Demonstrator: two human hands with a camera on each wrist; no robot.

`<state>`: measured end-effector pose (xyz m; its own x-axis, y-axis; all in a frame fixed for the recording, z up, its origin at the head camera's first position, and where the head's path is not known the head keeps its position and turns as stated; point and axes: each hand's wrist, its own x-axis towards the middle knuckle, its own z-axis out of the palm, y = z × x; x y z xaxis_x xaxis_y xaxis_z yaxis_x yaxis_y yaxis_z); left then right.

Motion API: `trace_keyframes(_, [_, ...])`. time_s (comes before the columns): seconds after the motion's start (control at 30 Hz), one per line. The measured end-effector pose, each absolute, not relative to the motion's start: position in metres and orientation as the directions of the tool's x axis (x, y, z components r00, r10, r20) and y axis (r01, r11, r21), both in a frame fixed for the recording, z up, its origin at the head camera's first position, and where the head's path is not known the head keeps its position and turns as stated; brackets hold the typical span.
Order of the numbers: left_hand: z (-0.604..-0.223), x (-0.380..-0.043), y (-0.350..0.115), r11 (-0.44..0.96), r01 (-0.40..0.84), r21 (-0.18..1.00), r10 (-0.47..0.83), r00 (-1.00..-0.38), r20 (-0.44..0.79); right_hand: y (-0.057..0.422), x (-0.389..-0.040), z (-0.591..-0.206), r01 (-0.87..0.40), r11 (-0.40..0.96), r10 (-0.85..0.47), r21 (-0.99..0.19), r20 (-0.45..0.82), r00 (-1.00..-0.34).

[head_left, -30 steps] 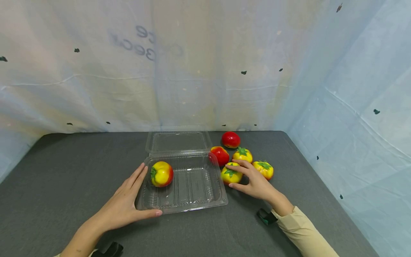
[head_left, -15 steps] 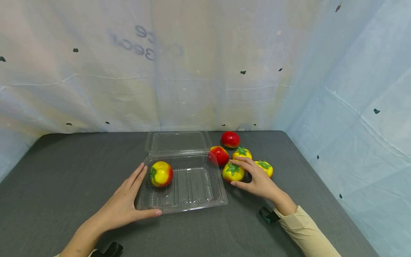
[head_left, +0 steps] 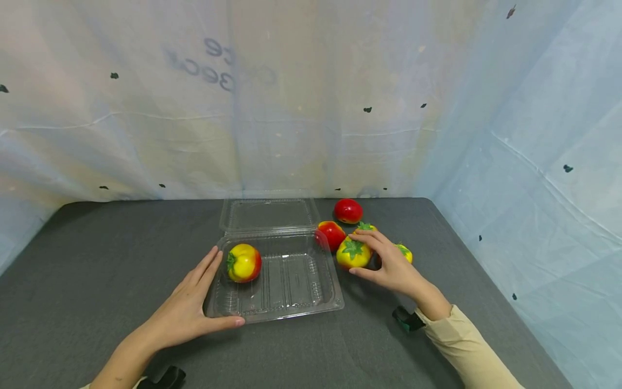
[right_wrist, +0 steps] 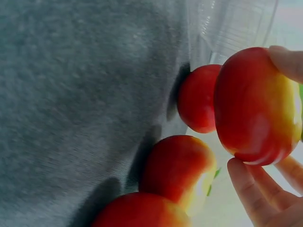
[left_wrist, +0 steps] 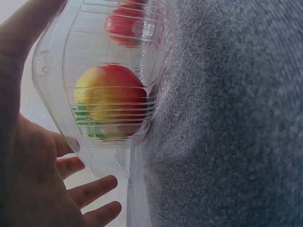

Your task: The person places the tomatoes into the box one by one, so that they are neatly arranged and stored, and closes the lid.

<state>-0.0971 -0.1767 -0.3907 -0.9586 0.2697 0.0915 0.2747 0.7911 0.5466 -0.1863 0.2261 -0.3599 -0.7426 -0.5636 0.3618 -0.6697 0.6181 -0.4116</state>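
My right hand [head_left: 391,265] grips a yellow-and-red persimmon [head_left: 351,255] with a green leafy top, thumb on one side and fingers on the other. In the right wrist view this persimmon [right_wrist: 255,106] is raised off the cloth. To the left, a clear plastic clamshell container [head_left: 296,314] lies open with its lid [head_left: 269,215] folded back. My left hand [head_left: 187,310] touches it with spread, straight fingers along the left rim and the thumb at the front corner. Inside, at the left, sits another persimmon [head_left: 247,263], tipped on its side, also visible through the wall in the left wrist view [left_wrist: 113,99].
Right of the container stand a red-and-yellow persimmon [head_left: 331,235] and a red one [head_left: 348,211] behind it. Two more persimmons, one yellow [head_left: 365,227] and one farther right [head_left: 406,254], are partly hidden by my right hand. Grey cloth [head_left: 291,356] covers the table; plastic sheeting [head_left: 301,108] hangs behind.
The right hand has closed round the front persimmon and shifted it slightly right, then up off the cloth. My left hand and the container have stayed put.
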Motion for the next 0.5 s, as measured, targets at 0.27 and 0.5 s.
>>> trace_keyframes(0.27, [-0.390, -0.097, -0.177, 0.790, 0.275, 0.548, 0.271, -0.958, 0.091, 0.221, -0.188, -0.350, -0.675, 0.617, -0.566, -0.404, 0.368, -0.738])
trace_keyframes(0.5, [-0.390, -0.097, -0.177, 0.789, 0.268, 0.553, 0.269, -0.960, 0.082, 0.214, -0.189, -0.342, -0.680, 0.597, -0.572, -0.425, 0.369, -0.733])
